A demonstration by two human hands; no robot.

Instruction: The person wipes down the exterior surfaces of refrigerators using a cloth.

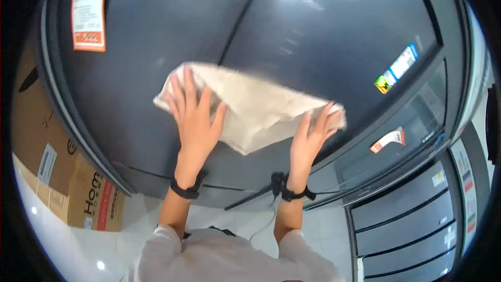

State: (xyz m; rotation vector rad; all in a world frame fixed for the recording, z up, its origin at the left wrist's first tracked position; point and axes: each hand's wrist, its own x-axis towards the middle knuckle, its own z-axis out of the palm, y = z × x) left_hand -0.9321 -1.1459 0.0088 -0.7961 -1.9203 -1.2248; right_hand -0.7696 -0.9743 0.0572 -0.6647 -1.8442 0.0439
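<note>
A cream-coloured cloth (253, 96), partly folded and creased, stretches between my two hands against the dark front of a double-door refrigerator (141, 15). My left hand (195, 112) holds the cloth's left part against the door, its fingers spread over the fabric. At the other end, my right hand (311, 133) has its fingers curled over the right corner, thumb apart. Part of the cloth's lower edge sags to a point between them. Dark bands circle both wrists, and a small black device sits beside the right one.
An orange-edged label (88, 13) and a blue-and-white sticker (401, 65) are on the doors. Cardboard boxes (88, 203) stand at the left on a pale tiled floor. Another dark appliance (404, 219) is at the lower right. A thin cable (267, 224) hangs near my right arm.
</note>
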